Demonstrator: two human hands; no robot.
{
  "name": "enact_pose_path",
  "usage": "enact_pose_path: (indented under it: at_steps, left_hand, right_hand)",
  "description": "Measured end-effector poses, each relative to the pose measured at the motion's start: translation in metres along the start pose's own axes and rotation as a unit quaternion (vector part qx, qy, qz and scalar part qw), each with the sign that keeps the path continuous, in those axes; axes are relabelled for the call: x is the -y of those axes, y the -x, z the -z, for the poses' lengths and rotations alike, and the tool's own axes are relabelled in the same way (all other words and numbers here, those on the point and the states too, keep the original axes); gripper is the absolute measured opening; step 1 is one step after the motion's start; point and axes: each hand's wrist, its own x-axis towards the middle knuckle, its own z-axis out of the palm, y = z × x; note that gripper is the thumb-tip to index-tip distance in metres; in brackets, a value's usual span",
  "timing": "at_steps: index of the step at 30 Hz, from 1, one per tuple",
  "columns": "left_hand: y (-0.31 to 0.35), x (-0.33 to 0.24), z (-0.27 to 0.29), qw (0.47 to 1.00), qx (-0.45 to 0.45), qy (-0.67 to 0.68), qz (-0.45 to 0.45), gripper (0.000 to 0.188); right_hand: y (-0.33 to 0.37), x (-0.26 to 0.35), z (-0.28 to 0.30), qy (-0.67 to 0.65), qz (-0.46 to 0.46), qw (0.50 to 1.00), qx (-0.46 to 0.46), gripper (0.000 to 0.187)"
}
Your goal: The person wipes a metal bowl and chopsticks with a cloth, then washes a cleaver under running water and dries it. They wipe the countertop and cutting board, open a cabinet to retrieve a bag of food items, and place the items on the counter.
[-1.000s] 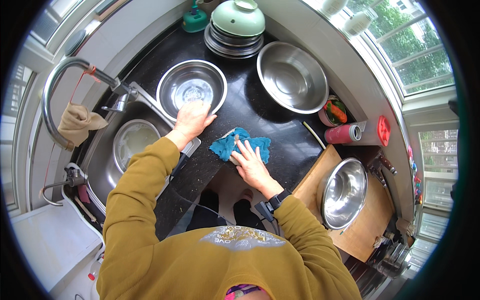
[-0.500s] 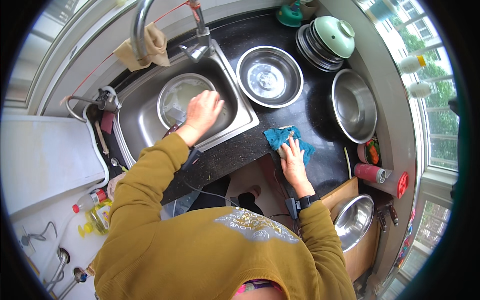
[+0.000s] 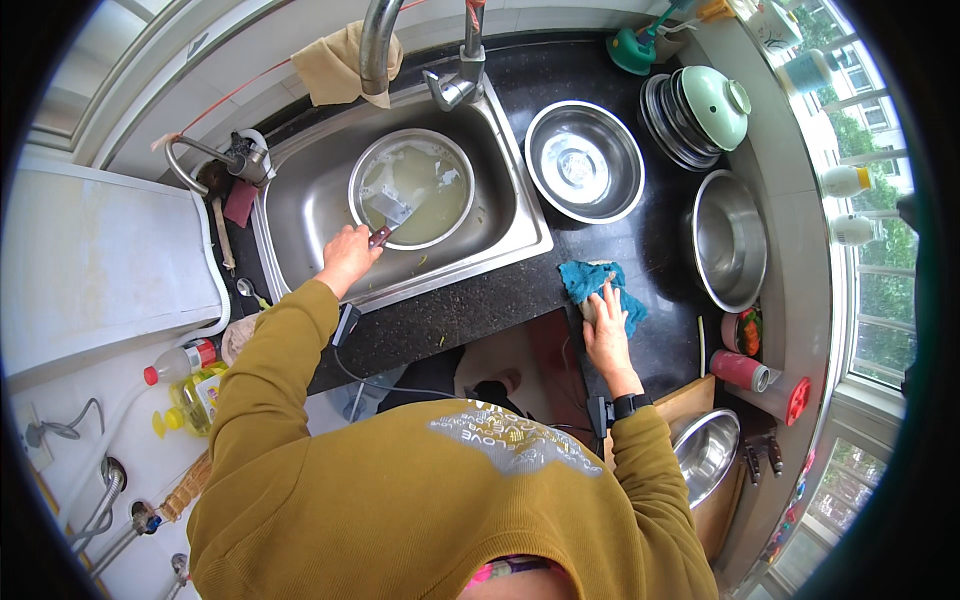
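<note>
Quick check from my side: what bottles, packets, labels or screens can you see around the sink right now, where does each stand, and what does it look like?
Dish soap bottle: lower left, lying on the white surface; clear with yellow liquid, red cap, yellow label.
Red cylindrical container: counter at right, on its side; red body, pale end.
Two small white bottles: window ledge at far right; rounded, pale.
Black wristband: on the right wrist; whether it has a screen cannot be told.
No signs in view.
</note>
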Motion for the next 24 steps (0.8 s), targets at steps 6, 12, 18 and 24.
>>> enact_pose_path:
  at_steps: [6, 12, 18, 24]
  left_hand:
    - [-0.010, -0.004, -0.015, 0.994, 0.094, 0.048, 0.012, 0.043]
    - [-0.011, -0.013, -0.029, 0.995, 0.054, 0.060, 0.049, 0.040]
    - [-0.007, -0.020, -0.030, 0.984, 0.007, 0.157, 0.085, 0.036]
    - [0.002, -0.026, 0.006, 0.737, 0.140, 0.649, 0.124, 0.014]
  right_hand:
    - [0.001, 0.003, 0.003, -0.003, -0.004, 1.000, 0.013, 0.059]
    - [0.002, 0.003, 0.003, 0.004, -0.017, 1.000, 0.025, 0.060]
    - [0.000, -0.004, 0.006, 0.001, 0.010, 1.000, 0.027, 0.059]
    - [0.000, -0.009, 0.014, -0.017, 0.019, 0.998, 0.051, 0.056]
